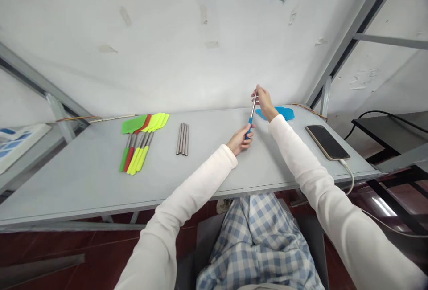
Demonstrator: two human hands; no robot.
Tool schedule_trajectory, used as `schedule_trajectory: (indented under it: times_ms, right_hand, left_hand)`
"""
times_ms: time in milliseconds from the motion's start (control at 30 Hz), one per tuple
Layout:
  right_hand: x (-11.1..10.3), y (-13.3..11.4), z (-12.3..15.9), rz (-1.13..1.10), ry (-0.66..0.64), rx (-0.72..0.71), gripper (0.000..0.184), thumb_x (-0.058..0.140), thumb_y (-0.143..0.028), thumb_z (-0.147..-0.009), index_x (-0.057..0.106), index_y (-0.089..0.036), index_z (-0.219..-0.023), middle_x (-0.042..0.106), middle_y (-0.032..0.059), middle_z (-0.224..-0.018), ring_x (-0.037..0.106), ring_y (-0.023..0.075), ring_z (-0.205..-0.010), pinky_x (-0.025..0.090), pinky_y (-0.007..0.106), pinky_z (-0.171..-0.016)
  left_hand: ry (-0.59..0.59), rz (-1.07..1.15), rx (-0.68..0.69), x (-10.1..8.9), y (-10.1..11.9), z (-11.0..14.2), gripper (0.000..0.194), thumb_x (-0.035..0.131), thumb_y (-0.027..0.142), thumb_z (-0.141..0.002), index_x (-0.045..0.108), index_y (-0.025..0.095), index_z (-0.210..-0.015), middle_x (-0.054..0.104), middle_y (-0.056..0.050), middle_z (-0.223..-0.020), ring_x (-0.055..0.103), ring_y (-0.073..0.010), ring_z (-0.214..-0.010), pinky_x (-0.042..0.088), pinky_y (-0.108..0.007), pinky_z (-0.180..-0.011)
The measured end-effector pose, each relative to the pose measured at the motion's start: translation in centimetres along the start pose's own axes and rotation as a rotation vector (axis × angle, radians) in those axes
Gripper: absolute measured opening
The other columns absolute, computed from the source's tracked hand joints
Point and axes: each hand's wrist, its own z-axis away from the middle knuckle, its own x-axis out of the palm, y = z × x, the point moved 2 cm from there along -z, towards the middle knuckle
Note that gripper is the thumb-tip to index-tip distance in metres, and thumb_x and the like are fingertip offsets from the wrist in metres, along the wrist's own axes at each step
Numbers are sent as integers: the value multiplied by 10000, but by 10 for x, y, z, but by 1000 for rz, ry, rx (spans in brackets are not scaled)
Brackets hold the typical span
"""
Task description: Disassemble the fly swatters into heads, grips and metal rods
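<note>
My left hand [240, 140] is closed around the blue handle of a thin metal rod [252, 115] held above the grey table [100, 178]. My right hand [264, 101] pinches the upper end of the same rod. A blue flat plastic piece [284, 112] lies on the table just behind my right hand. Both arms wear white sleeves.
Several finished swatters with green, red and yellow heads [142, 140] lie at the left of the table. A few bare metal rods [183, 138] lie mid-table. A phone [327, 142] with a white cable rests at the right. A grey metal frame surrounds the table.
</note>
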Motion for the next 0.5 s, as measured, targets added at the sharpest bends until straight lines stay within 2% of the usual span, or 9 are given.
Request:
schedule_trajectory:
  times_ms: [100,200,300,400,500]
  right_hand:
    - [2,-2,-7,-67,-4,113,419,355,-509,-927,368,-216,-627,525,-8,-674,470,98,-557,366,232,-549]
    - [10,5,1,-166,24,222,403,337,-499,-909,298,-224,-618,507,-8,-663,439,104,-514,356,254,-532]
    - [19,9,15,-261,-77,348,389,289,-479,-903,272,-223,-611,533,7,-678,436,120,-501,355,272,-521]
    - [21,3,28,-300,-207,400,392,245,-474,-911,316,-221,-620,572,16,-708,466,132,-513,356,275,-515]
    - [18,-6,42,-280,-282,416,403,293,-541,-907,449,-227,-710,591,16,-715,485,137,-528,386,273,-525]
  left_hand:
    - [38,-72,85,0,-1,1,253,624,424,-843,561,196,-932,277,103,-579,168,3,-357,64,-119,-335]
    - [130,-159,141,-1,-3,4,243,585,434,-870,543,196,-896,240,112,-554,137,5,-344,53,-131,-343]
    - [214,-210,184,-4,-7,8,236,552,443,-887,516,210,-875,214,122,-521,131,-2,-327,58,-140,-348]
    - [224,-243,213,-4,-8,9,242,548,455,-887,505,217,-876,205,128,-502,122,-7,-321,57,-145,-353]
    - [196,-259,235,-2,-2,6,241,539,460,-889,507,221,-884,206,129,-499,120,-16,-328,66,-155,-362]
